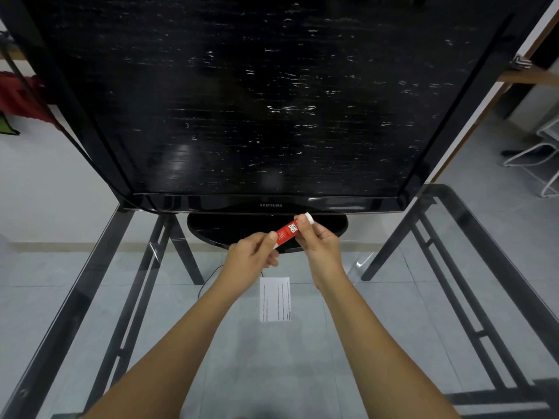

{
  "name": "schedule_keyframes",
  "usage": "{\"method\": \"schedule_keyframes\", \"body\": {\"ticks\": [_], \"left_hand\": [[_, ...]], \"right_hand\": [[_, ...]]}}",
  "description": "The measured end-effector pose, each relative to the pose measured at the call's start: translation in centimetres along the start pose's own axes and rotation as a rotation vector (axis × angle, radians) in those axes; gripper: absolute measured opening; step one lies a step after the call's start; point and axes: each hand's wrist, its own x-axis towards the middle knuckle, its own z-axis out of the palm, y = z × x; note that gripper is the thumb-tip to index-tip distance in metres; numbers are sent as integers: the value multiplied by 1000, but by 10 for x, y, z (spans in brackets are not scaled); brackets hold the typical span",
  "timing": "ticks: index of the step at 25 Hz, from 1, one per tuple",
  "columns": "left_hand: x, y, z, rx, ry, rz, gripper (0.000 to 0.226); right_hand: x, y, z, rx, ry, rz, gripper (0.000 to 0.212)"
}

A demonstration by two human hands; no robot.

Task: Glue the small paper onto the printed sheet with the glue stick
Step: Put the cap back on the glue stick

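Glass table (453, 267): both hands grip glue stick (287, 231).

Clear, smooth glass table (472, 225) up front, catching faint reflections over dark matt metal legs (390, 252). At twelve o'clock, the television (272, 95) shows a glossy black plastic frame, its screen streaked and scuffed. The glue stick (288, 232) is slick red plastic with a white cap. The printed sheet (275, 299) is matt white paper.

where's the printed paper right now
In the head view, the printed paper lies flat on the glass table, centre, between the forearms, just below both hands holding the glue stick.
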Motion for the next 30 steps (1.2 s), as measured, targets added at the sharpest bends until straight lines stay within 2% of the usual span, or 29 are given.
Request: {"method": "schedule_keyframes", "body": {"ticks": [2, 5, 8, 10, 13, 16, 19, 24, 26, 28, 30], "left_hand": [[2, -3, 3, 211, 53, 116, 43], [3, -10, 8, 343, 127, 185, 36], [2, -19, 10, 373, 128, 128, 35], [1, -23, 9, 374, 131, 85, 37], [3, -25, 7, 366, 136, 61, 39], [5, -25, 5, 389, 137, 62, 40], [6, -26, 4, 395, 148, 80, 38], [5, -28, 3, 385, 151, 72, 37], [5, -29, 4, 389, 148, 60, 38], [6, -31, 4, 401, 151, 53, 39], [6, -35, 4, 394, 151, 48, 39]], "right_hand": [[1, 4, -3, -26, 8, 13, 34], [4, 13, -5, -151, 1, 47, 35], [12, 34, -16, -339, -52, 88, 61], [18, 55, -35, -528, -5, 52, 74], [26, 87, -73, -944, 51, -31, 69], [34, 111, -106, -1443, -78, 91, 61], [37, 126, -117, -1632, -211, 193, 57], [42, 131, -119, -1707, -181, 107, 67], [48, 121, -118, -1691, -176, 71, 61], [53, 106, -109, -1504, -102, -6, 44], [54, 87, -89, -1040, 31, -39, 38]]}}
